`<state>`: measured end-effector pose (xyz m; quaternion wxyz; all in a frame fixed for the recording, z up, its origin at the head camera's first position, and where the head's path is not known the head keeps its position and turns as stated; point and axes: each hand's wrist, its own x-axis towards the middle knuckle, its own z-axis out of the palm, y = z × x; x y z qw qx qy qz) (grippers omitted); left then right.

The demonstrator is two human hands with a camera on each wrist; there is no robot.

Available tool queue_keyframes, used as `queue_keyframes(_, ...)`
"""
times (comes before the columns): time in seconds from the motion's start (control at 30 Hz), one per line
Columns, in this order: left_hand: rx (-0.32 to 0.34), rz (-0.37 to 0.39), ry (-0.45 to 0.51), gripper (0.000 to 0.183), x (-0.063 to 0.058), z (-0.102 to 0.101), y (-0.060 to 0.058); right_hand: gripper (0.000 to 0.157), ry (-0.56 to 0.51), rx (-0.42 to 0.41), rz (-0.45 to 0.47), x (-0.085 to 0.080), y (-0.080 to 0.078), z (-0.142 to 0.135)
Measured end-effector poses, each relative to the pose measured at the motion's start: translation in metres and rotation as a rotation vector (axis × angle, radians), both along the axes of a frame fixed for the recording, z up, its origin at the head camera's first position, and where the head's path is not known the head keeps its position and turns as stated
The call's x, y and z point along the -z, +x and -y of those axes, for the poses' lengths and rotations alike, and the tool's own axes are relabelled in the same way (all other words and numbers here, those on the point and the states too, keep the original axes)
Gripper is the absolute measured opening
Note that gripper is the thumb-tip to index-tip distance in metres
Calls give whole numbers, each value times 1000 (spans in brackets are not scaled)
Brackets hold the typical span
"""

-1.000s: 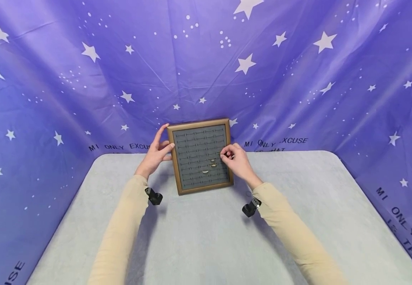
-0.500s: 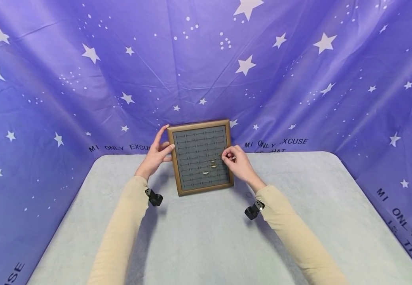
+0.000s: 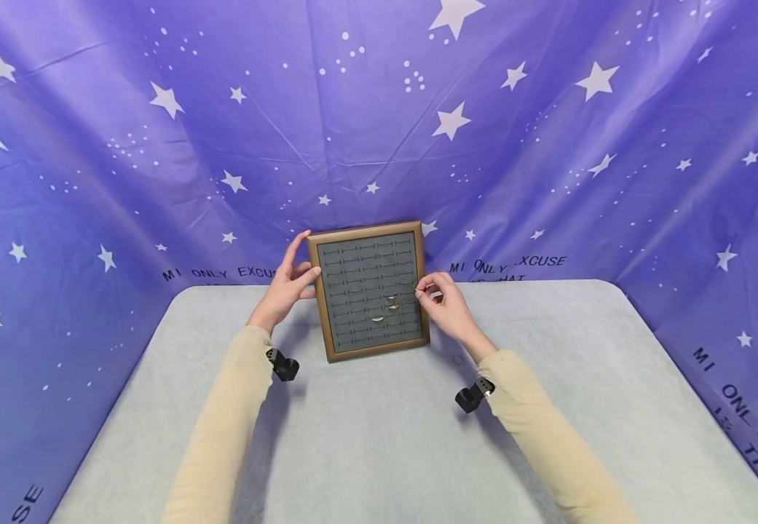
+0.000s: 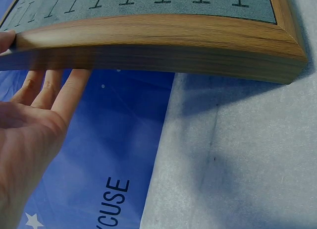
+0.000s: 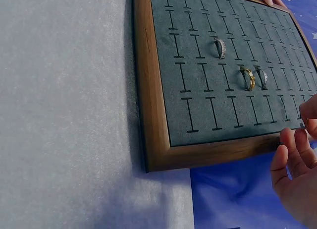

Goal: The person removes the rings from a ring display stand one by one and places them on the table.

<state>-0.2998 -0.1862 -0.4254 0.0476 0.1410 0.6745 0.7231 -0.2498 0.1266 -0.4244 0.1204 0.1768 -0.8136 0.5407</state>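
already three rings (image 5: 252, 82) sit among bare slots (image 5: 214, 114), our left hand (image 3: 283, 289) gripping the frame (image 5: 148, 90), right hand (image 3: 446, 302) pinching perhaps a fourth (image 3: 415, 287).

Reach behind the wood-framed, grey slotted board (image 3: 379, 350) is limited by the purple starred cloth (image 3: 379, 109); the board's sides are obstructed by the left hand (image 3: 283, 290) and right hand (image 3: 447, 304). Passage is left over the pale-grey tabletop (image 3: 359, 437) between the beige sleeves (image 3: 218, 422).

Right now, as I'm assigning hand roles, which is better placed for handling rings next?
Probably the right hand: it pinches what looks like a ring at the right edge of the tray, whereas the left hand holds its left side.
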Motion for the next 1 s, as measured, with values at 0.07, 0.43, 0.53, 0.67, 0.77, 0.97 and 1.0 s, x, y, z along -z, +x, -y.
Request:
queue_keyframes(0.07,0,5,2,70,-1,0,1,6,-4,2,13,-8,8,1)
queue_keyframes(0.43,2,12,-27,71,-18,-4,16,7,-22,6,42,-15,21,-6)
queue_keyframes(0.53,1,11,-29,71,-18,-4,17,8,-18,8,50,-13,23,-9)
queue_keyframes(0.67,3,15,-22,71,-18,-3,16,7,-10,16,57,-11,26,-12)
queue_keyframes(0.77,2,20,-18,71,-18,-4,16,6,-19,23,67,-9,28,-16)
queue_keyframes(0.97,2,14,-16,72,-19,-5,16,6,-26,29,80,-3,32,-22)
queue_keyframes(1.0,3,12,-15,72,-19,-5,16,6,-26,28,80,-2,33,-23)
